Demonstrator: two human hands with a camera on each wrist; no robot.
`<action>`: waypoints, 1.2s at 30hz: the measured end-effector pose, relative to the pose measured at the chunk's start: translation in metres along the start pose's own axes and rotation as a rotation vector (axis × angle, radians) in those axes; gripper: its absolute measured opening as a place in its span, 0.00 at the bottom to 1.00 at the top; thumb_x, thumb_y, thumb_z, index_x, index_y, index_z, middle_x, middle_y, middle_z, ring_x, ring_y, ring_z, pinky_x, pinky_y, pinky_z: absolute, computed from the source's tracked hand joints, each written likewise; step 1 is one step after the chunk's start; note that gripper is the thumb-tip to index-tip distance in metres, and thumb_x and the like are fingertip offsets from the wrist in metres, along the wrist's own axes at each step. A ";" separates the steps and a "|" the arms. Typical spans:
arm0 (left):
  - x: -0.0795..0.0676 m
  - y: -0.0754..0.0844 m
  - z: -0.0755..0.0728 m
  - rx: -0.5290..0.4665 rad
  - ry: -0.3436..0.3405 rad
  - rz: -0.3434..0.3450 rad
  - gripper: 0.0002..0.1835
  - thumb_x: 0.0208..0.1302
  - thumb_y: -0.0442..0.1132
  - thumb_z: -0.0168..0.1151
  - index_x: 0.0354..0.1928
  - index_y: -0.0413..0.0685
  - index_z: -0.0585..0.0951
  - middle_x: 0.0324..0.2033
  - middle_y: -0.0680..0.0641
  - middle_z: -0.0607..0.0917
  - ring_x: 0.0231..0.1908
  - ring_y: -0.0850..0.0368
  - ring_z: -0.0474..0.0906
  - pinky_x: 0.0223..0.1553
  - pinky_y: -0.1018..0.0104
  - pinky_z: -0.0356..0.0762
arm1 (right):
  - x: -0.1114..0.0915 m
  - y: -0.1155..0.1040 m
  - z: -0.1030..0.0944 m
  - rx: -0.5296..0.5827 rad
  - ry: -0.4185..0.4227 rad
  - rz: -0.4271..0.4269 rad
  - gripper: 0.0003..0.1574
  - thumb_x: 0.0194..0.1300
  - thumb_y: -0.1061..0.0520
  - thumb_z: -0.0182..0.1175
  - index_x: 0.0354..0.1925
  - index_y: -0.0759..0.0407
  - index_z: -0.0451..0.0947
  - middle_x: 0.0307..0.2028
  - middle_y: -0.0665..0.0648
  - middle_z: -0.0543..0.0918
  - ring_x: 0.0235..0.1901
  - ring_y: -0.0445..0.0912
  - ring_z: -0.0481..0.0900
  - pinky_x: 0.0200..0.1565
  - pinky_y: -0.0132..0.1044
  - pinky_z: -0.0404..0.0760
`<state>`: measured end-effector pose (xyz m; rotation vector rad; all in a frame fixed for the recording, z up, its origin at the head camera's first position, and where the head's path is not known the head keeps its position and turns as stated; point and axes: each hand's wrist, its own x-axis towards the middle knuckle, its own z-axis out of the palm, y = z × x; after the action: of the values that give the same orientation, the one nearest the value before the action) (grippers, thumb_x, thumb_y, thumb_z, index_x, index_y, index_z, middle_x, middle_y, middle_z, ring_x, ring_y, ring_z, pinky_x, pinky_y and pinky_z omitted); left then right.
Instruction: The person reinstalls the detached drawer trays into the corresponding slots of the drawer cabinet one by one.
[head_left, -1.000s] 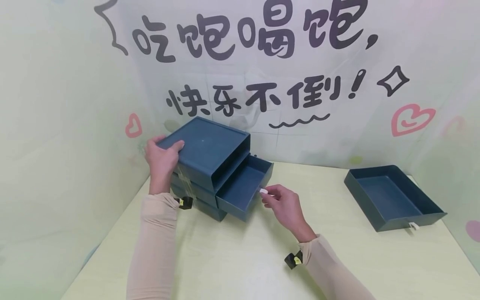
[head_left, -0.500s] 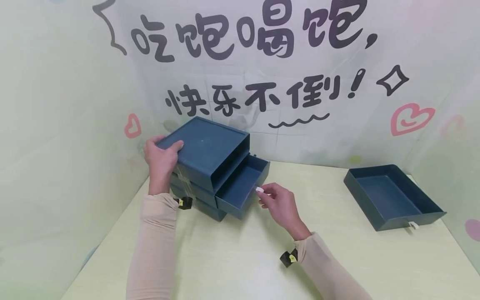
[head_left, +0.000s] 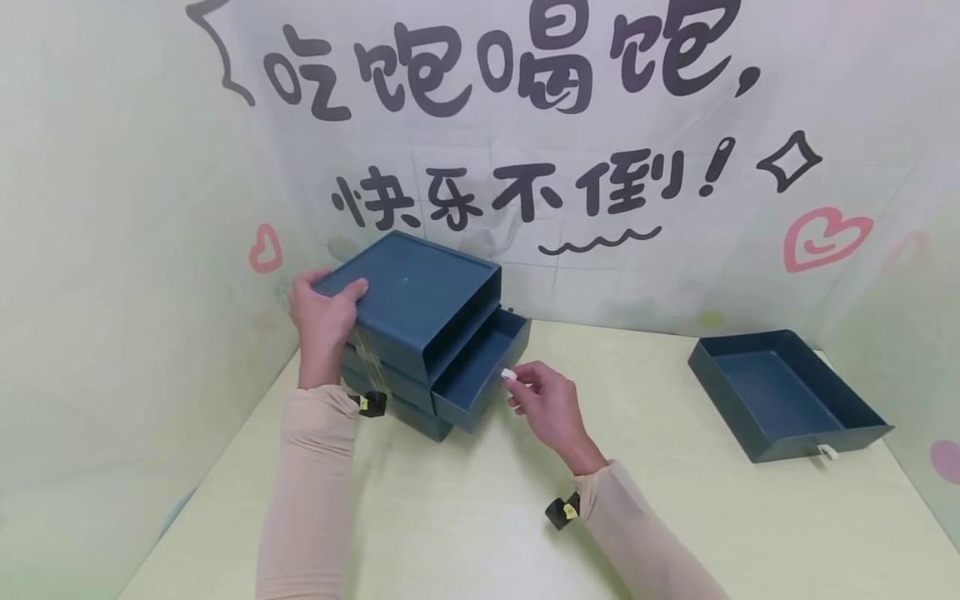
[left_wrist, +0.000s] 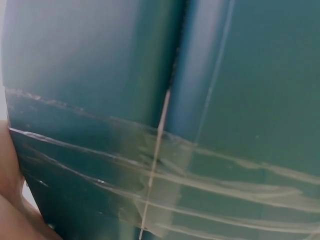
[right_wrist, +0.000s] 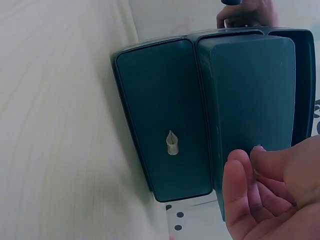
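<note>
A dark blue stacked drawer unit (head_left: 405,287) stands at the left of the table, its tiers bound with clear tape (left_wrist: 225,195). My left hand (head_left: 322,321) grips its rear left edge, thumb lying on the top. The middle drawer (head_left: 483,358) sticks partway out at the front. My right hand (head_left: 551,408) pinches the white pull tab (head_left: 508,375) of that drawer between thumb and fingers. Below it, the bottom drawer (right_wrist: 155,110) sits flush with its own white loop (right_wrist: 172,145). No drawer shows in the top compartment (head_left: 462,321).
A separate blue drawer (head_left: 780,392) with a white tab lies on the right side of the pale table (head_left: 637,517). Behind stands a printed fabric backdrop (head_left: 637,283), and another wall panel (head_left: 135,292) rises on the left.
The middle drawer has slid farther into the unit, with my right hand moving left along with it. My left hand keeps its place on the unit.
</note>
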<state>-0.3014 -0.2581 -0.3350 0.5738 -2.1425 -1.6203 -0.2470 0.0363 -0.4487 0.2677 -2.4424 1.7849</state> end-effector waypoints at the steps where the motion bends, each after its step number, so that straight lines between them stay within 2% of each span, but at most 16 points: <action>1: 0.000 0.000 0.000 0.001 -0.001 -0.001 0.39 0.63 0.50 0.70 0.72 0.51 0.65 0.74 0.43 0.62 0.74 0.48 0.57 0.76 0.56 0.57 | 0.001 0.000 0.002 0.002 -0.003 0.003 0.10 0.69 0.61 0.65 0.47 0.63 0.82 0.41 0.69 0.88 0.31 0.52 0.87 0.34 0.34 0.87; 7: -0.001 0.001 -0.001 -0.007 0.006 -0.004 0.39 0.62 0.50 0.70 0.72 0.51 0.65 0.74 0.44 0.62 0.73 0.48 0.58 0.76 0.57 0.57 | 0.005 0.001 0.011 0.006 -0.037 0.032 0.10 0.70 0.59 0.64 0.48 0.62 0.81 0.43 0.69 0.88 0.30 0.47 0.85 0.35 0.33 0.87; 11: -0.001 0.000 0.000 -0.016 0.008 -0.005 0.38 0.62 0.49 0.70 0.72 0.51 0.65 0.74 0.44 0.62 0.73 0.49 0.58 0.76 0.57 0.57 | 0.006 -0.002 0.014 -0.035 -0.033 0.006 0.10 0.70 0.58 0.64 0.48 0.62 0.83 0.42 0.68 0.88 0.29 0.47 0.85 0.34 0.33 0.86; 15: -0.002 0.000 0.001 -0.015 0.009 -0.003 0.38 0.62 0.48 0.70 0.72 0.50 0.65 0.74 0.43 0.62 0.74 0.48 0.59 0.76 0.56 0.57 | 0.007 -0.002 0.015 -0.106 0.003 -0.026 0.10 0.69 0.57 0.66 0.45 0.61 0.84 0.40 0.63 0.86 0.27 0.45 0.82 0.29 0.31 0.82; 20: -0.002 0.001 0.001 -0.019 0.005 0.001 0.39 0.63 0.48 0.70 0.72 0.51 0.65 0.74 0.43 0.63 0.74 0.49 0.58 0.76 0.56 0.57 | 0.008 -0.001 0.017 -0.157 0.058 -0.088 0.09 0.68 0.58 0.67 0.43 0.62 0.85 0.45 0.59 0.82 0.25 0.41 0.79 0.26 0.29 0.79; 24: -0.002 0.000 0.002 -0.022 0.010 0.007 0.38 0.62 0.48 0.70 0.71 0.50 0.66 0.74 0.43 0.63 0.74 0.49 0.58 0.76 0.56 0.57 | 0.008 0.001 0.020 -0.137 0.069 -0.096 0.08 0.67 0.59 0.67 0.43 0.62 0.84 0.45 0.59 0.83 0.25 0.43 0.80 0.25 0.29 0.78; 33: -0.001 0.000 0.002 -0.027 0.010 -0.003 0.38 0.62 0.47 0.70 0.71 0.51 0.66 0.74 0.43 0.63 0.74 0.49 0.58 0.76 0.57 0.57 | 0.011 -0.002 0.023 -0.125 0.073 -0.056 0.10 0.67 0.57 0.68 0.44 0.61 0.84 0.40 0.58 0.86 0.24 0.46 0.83 0.23 0.30 0.77; 36: 0.000 0.000 0.002 -0.034 0.006 -0.010 0.38 0.62 0.47 0.70 0.72 0.51 0.65 0.75 0.44 0.62 0.74 0.49 0.58 0.76 0.57 0.57 | 0.011 -0.004 0.024 -0.122 0.070 -0.041 0.10 0.67 0.57 0.68 0.45 0.61 0.84 0.39 0.59 0.87 0.26 0.51 0.85 0.23 0.30 0.78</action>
<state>-0.3020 -0.2563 -0.3357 0.5794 -2.1072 -1.6548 -0.2568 0.0117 -0.4503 0.2389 -2.4661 1.5938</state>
